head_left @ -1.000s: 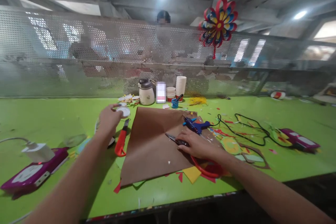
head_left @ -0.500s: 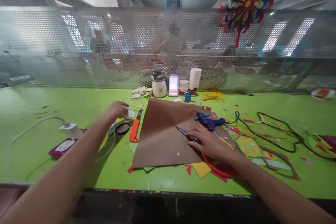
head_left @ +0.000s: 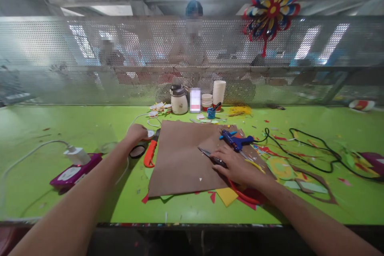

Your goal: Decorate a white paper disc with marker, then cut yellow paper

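Observation:
My left hand point(head_left: 136, 133) is at the left of the brown paper, its fingers curled at the edge of a small white disc point(head_left: 149, 134); the fingertips are partly hidden. Beside it lie a dark-rimmed ring point(head_left: 137, 151) and a utility knife point(head_left: 150, 153) with an orange handle. My right hand point(head_left: 231, 163) rests on the brown paper point(head_left: 180, 160), thumb and fingers closed around the middle of scissors point(head_left: 206, 152). Their blades point up and left, and the red handles lie under my wrist. A blue glue gun point(head_left: 235, 141) lies just beyond my right hand.
A purple power strip point(head_left: 93, 164) with a white plug sits left. At the back stand a jug point(head_left: 179, 102), a phone point(head_left: 195, 101), paper cups point(head_left: 219, 92) and a small blue pot point(head_left: 211, 113). Paper scraps and a black cord point(head_left: 324, 148) spread right. A person is behind the perforated screen.
The white disc has shifted slightly right with my left hand, toward the knife blade. The brown paper lies flatter. My right hand stays on the scissors. The whole view has shifted a little.

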The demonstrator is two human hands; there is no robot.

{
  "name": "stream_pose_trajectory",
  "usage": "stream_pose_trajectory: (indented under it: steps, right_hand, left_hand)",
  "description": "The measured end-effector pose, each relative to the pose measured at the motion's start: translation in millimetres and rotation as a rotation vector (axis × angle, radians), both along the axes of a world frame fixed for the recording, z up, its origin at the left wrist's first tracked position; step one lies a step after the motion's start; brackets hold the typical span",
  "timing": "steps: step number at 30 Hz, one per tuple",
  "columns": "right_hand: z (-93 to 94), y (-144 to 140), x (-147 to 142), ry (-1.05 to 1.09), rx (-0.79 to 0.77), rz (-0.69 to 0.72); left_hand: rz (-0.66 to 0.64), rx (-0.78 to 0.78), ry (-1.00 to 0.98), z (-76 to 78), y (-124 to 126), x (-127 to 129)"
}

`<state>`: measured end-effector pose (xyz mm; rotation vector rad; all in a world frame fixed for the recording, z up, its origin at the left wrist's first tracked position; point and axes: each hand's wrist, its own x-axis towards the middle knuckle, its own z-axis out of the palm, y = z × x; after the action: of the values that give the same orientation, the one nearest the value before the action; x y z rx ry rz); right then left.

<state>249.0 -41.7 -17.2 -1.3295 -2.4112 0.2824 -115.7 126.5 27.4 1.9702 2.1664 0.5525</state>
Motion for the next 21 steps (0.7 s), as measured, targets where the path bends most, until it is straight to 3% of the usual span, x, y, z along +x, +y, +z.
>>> stream_pose_trajectory:
  steps: [3, 8, 16, 21]
  right_hand:
    - [2.2, -0.9, -1.1, -0.015, -0.008, -0.006]
    - [1.6, -0.9, -0.9, -0.017, -0.006, 0.008]
    - [3.3, -0.4, -2.5, -0.021, 0.012, 0.005]
    - [0.3, 3.7, -3.8, -0.021, 0.041, 0.014]
  left_hand:
    - [0.026, -0.135, 0.111, 2.8, 2.6, -1.2]
    - [0.010, -0.194, 0.238, 4.9, 2.6, -3.0]
    - [-0.209, -0.266, 0.320, 9.2, -11.6, -3.2]
    - [-0.233, -0.273, 0.385, 10.1, -4.4, -10.4]
